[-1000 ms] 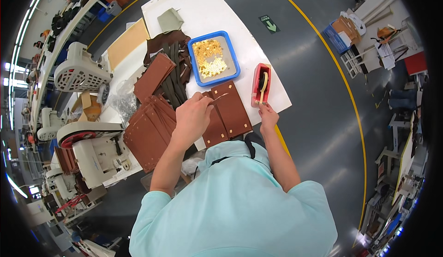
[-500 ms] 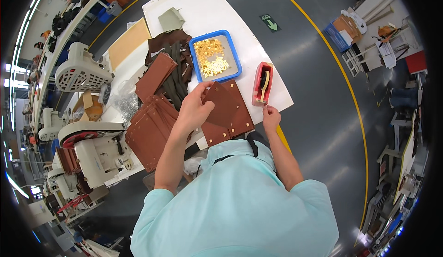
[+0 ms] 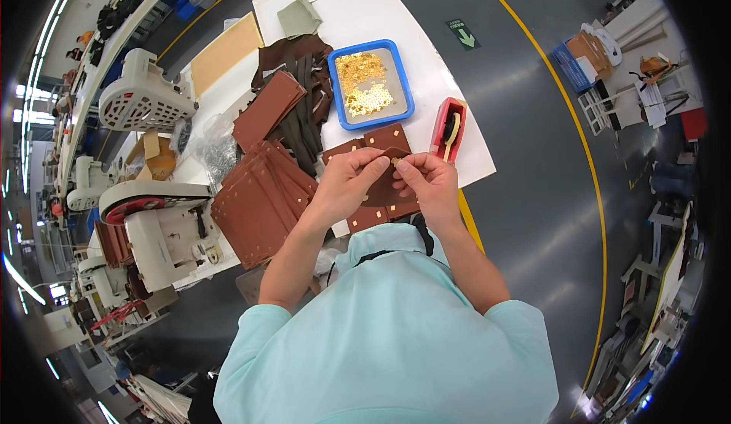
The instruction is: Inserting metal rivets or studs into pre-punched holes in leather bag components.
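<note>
Above the table's near edge, my left hand (image 3: 346, 184) is closed on a brown leather piece (image 3: 394, 152), thumb and fingers pinching it near a corner. My right hand (image 3: 432, 189) meets it there, its fingertips closed on a small tan bit (image 3: 395, 162) that looks like tape. Under both hands lie flat brown leather panels (image 3: 368, 218) dotted with small tan squares, partly hidden by my fingers. A red tape dispenser (image 3: 439, 136) stands just beyond my right hand. Past the panels sits a blue-rimmed tray (image 3: 373, 124) holding many small gold-coloured metal parts (image 3: 364, 81).
Left of my hands are a fanned stack of brown leather panels (image 3: 259, 203), another brown bundle (image 3: 270, 108) and dark strips (image 3: 293, 131). White sewing machines (image 3: 156, 249) stand farther left. A grey-green piece (image 3: 299, 17) lies at the table's far end.
My right hand has left the tape dispenser's front and come over to the leather piece. My left hand has shifted right and nearer, bringing the leather piece between both hands.
</note>
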`<action>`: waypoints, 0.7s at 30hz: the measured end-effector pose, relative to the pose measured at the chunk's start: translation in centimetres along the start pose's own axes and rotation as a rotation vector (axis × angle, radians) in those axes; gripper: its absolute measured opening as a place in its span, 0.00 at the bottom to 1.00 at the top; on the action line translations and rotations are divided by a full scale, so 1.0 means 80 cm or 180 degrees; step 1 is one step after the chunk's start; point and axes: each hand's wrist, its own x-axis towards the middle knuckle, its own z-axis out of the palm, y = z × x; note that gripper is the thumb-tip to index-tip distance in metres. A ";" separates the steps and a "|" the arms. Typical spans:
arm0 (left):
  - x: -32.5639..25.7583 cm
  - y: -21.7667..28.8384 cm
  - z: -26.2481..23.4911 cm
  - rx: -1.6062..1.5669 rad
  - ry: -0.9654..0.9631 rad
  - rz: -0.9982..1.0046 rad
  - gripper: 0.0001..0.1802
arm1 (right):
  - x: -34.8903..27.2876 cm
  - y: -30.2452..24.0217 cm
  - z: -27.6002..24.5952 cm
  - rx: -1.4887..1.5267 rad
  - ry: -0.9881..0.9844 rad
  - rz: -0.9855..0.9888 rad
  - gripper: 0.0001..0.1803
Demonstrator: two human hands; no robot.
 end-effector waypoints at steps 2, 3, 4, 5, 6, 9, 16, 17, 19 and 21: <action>-0.005 0.011 0.002 -0.0095 0.0022 -0.0032 0.14 | -0.002 0.000 0.000 0.0002 0.0013 0.0013 0.08; -0.006 0.017 0.003 -0.0018 0.0006 -0.0091 0.14 | -0.003 0.000 0.000 0.0011 -0.0006 -0.0013 0.08; -0.008 0.020 0.003 0.0060 -0.0010 -0.0149 0.13 | -0.003 -0.001 0.001 0.0021 -0.0025 -0.0040 0.08; -0.009 0.019 0.003 0.0060 0.0001 -0.0154 0.13 | -0.003 -0.001 0.002 0.0022 -0.0036 -0.0034 0.08; -0.009 0.019 0.003 0.0294 0.0039 -0.0052 0.13 | -0.003 -0.001 0.002 0.0012 -0.0023 -0.0060 0.08; -0.010 0.013 0.005 0.0507 0.0143 0.0137 0.12 | -0.004 -0.001 0.004 0.0035 0.0007 -0.0051 0.08; -0.010 0.016 0.011 0.0857 0.0270 0.0454 0.11 | -0.001 0.003 0.005 0.0291 0.0042 -0.0103 0.07; -0.011 0.015 0.011 0.0861 0.0265 0.0457 0.11 | -0.001 0.003 0.005 0.0295 0.0046 -0.0108 0.07; -0.012 0.014 0.008 0.1057 0.0216 0.0475 0.10 | 0.000 0.004 0.002 0.0074 0.0036 -0.0113 0.07; -0.014 0.007 0.002 0.0839 0.0204 0.0405 0.11 | 0.005 0.004 0.001 -0.0314 0.0100 -0.0030 0.07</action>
